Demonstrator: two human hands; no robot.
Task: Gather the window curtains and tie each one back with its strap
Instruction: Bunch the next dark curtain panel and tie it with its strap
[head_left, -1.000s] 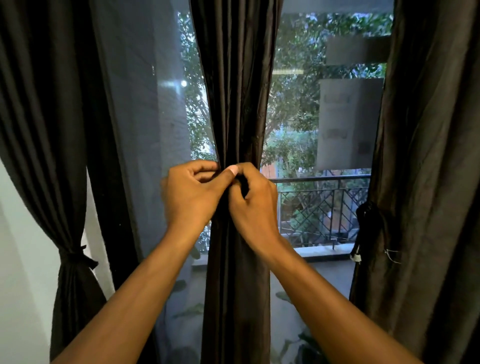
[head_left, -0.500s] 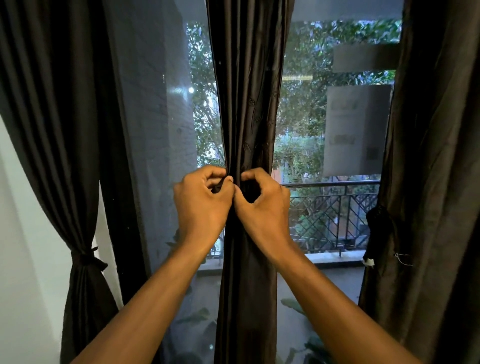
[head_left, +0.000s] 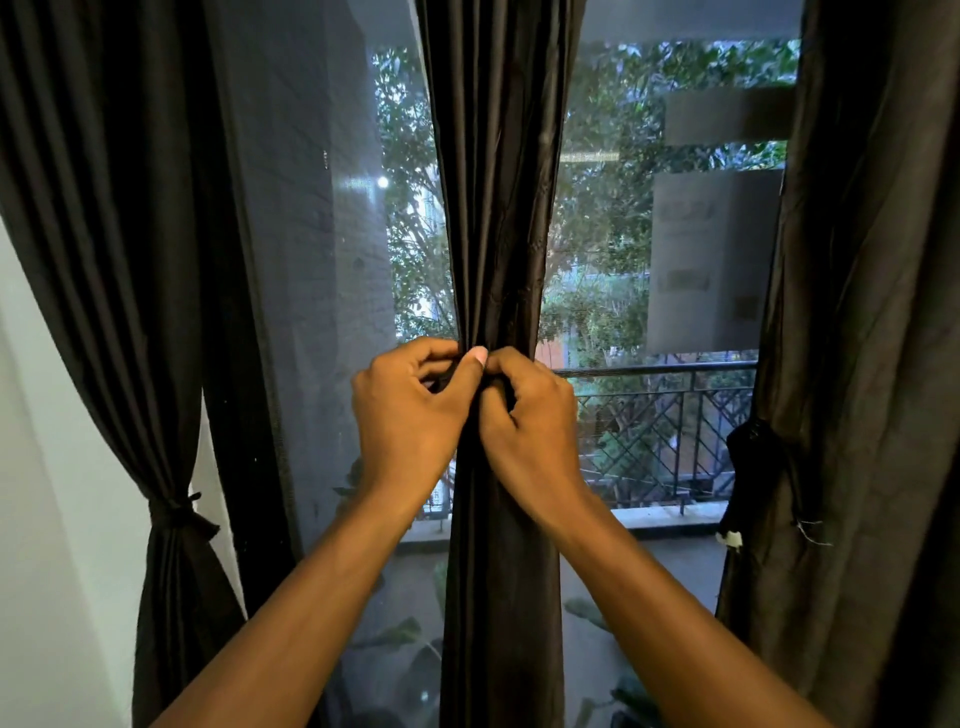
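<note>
Glazed window (head_left: 613, 270) fills the background, with foliage and a dark balcony railing (head_left: 665, 431) beyond it; white wall (head_left: 47, 467) at far left. Left curtain (head_left: 104, 234): dark, gathered, cinched low by its strap (head_left: 179, 514), which is knotted around it; hanging just beside the wall. Middle curtain (head_left: 498, 208): dark, bunched into a narrow column at the centre of the window, pinched to a waist at hand height. Left hand (head_left: 410, 415): fingers curled, thumb pressed forward, pinching dark material at the curtain's waist; whether this is the strap or a fold of curtain cannot be told. Right hand (head_left: 530, 421): fingers curled likewise, pinching the same spot from the other side; thumb touching the left thumb tip. Right curtain (head_left: 872, 312): dark, hanging at the frame edge; a dark strap (head_left: 753, 467) wraps its inner edge, a small white tag (head_left: 730, 540) at the lower end.
</note>
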